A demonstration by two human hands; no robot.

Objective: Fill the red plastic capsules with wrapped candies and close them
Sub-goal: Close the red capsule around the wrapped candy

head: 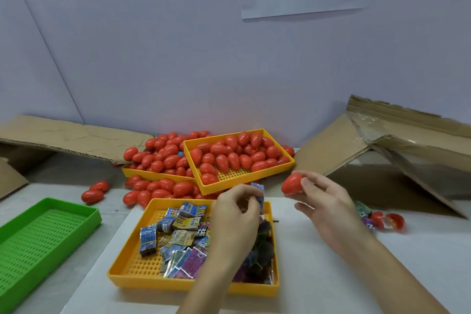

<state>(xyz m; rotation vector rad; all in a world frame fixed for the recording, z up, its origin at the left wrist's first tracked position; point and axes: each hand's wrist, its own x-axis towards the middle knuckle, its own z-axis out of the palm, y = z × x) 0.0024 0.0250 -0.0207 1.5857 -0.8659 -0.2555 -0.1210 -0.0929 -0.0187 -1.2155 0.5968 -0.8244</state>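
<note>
Holding a glossy red egg-shaped plastic capsule [292, 184] up above the white counter [318, 250], the person's right hand [328, 209] has it at about two o'clock from the left hand [237, 214], the two hands near each other but not touching. The capsule's long axis runs roughly from nine to three o'clock, with its rounded end pointing left toward the other hand and its right end hidden in the grip, so I cannot tell from here whether it is whole or only one half. That right grip is a pinch: thumb and fingertips curled round the capsule's right end, the other fingers loosely bent below. The left hand hovers over the near yellow perforated plastic tray [122, 271] of small foil-wrapped candies [178, 234], and its grip is pressed together on one blue wrapped candy [259, 192] standing upright between thumb and forefinger, just above the tray's far right corner. So the candy lies at about eight o'clock from the capsule, close by, and the left hand is plainly the nearer one to bring it across. My guess is that the capsule must be opened or turned mouth-first before the candy can go in. Behind, at twelve o'clock, a second yellow tray [204, 186] holds many closed red capsules [229, 158], with more heaped to its left.
</note>
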